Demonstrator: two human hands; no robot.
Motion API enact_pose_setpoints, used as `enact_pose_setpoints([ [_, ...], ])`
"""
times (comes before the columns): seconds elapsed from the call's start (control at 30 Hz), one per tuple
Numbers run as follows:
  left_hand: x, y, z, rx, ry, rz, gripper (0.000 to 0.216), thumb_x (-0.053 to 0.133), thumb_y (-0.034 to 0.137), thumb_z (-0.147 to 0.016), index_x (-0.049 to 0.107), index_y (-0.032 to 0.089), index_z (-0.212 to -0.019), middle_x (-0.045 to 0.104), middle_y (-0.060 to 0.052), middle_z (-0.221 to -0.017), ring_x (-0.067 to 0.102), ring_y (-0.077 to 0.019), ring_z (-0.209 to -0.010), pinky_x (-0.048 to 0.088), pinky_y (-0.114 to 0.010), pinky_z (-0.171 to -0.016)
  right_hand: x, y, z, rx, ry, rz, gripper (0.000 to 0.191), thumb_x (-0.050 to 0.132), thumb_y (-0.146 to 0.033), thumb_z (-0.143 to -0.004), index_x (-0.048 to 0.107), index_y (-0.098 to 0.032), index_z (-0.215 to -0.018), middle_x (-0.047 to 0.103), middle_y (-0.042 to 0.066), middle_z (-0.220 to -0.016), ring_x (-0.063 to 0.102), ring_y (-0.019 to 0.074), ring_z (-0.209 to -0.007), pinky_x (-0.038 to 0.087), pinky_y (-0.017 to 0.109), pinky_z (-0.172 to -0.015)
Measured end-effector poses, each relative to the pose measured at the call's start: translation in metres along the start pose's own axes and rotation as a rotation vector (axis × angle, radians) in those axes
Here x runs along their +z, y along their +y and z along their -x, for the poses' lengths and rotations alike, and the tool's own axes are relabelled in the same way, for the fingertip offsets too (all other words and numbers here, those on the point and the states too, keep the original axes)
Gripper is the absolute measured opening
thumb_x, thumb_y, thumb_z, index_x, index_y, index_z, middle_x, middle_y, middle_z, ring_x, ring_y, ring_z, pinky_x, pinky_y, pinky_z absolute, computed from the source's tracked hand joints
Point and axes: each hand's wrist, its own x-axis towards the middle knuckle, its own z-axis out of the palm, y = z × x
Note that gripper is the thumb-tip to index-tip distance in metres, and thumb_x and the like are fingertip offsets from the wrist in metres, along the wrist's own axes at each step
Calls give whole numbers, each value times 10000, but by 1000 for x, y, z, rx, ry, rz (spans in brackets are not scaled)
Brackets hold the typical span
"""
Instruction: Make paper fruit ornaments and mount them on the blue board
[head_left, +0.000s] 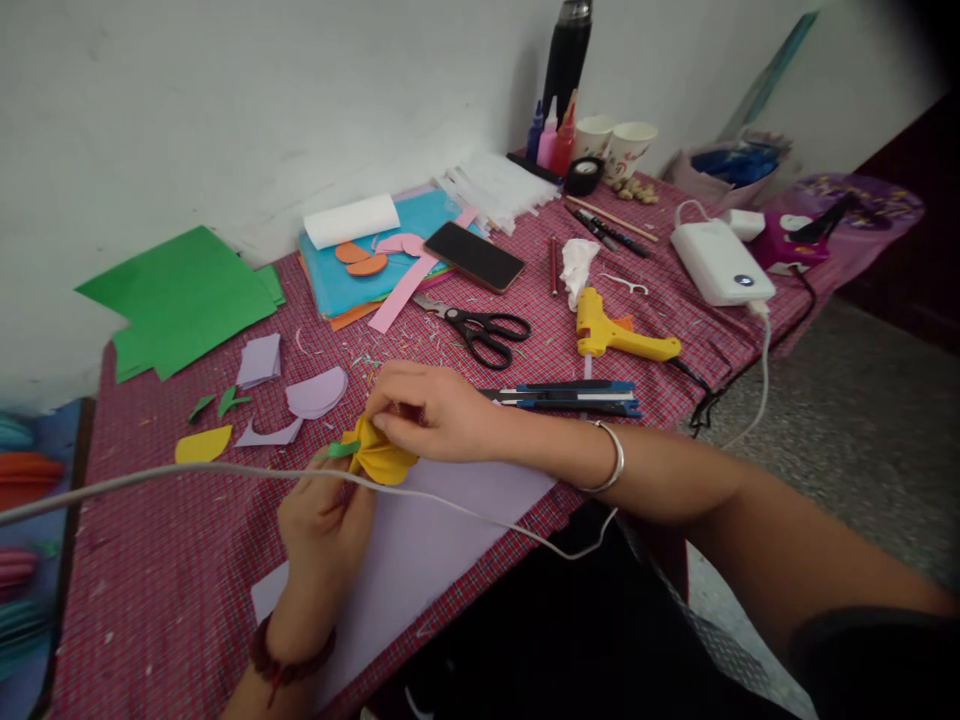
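Between my two hands is a folded yellow paper piece (384, 462) with a narrow green paper strip (344, 449) at its left end. My left hand (326, 510) grips it from below, fingers closed near the green strip. My right hand (427, 410) pinches its upper edge, thumb and fingers together. Under both hands lies a lilac paper sheet (450, 510). Left of them are a loose yellow cutout (203, 445), small green scraps (232, 401) and lilac half-round pieces (318, 393). A white cable crosses in front of my left hand.
Black-handled scissors (487, 330), a phone (474, 256) and utility knives (570, 398) lie beyond my right hand. A yellow glue gun (622, 333) and a white power bank (721, 262) are at the right. Green sheets (184, 300) lie back left, paper cups (628, 150) at the back.
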Motion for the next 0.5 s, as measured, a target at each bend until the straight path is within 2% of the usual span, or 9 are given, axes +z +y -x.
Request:
enact_pose_setpoints([
  [0.13, -3, 0, -2, 59, 16, -12, 37, 650, 229, -831, 684, 216, -822, 663, 8, -717, 594, -145, -649, 486, -266, -683, 0, 0, 1, 3, -33, -22, 92, 511, -120, -859, 588, -145, -902, 569, 34, -910, 543, 120, -827, 444, 243, -760],
  [0.27, -4, 0, -3, 98, 21, -18, 38, 651, 209, -834, 682, 217, -857, 712, -5, -829, 650, -158, -772, 492, -264, -709, 2, -2, 2, 22, -5, 13, 154, 551, -144, -846, 567, -162, -998, 551, 52, -1022, 539, 140, -932, 450, 264, -809],
  [0.4, -4, 2, -4, 91, 26, -21, 16, 657, 208, -835, 656, 213, -820, 701, -2, -810, 661, -155, -803, 489, -250, -696, 3, -1, 2, 49, 37, 25, 44, 564, -191, -867, 536, -170, -895, 539, 44, -987, 528, 142, -924, 434, 267, -802],
  [0.5, -5, 4, -5, 85, 27, -15, 58, 661, 199, -830, 636, 204, -778, 689, 3, -798, 655, -137, -762, 483, -236, -683, 2, -1, 1, 52, -25, 21, 105, 560, -225, -880, 511, -171, -806, 523, 18, -872, 501, 126, -811, 405, 255, -736],
])
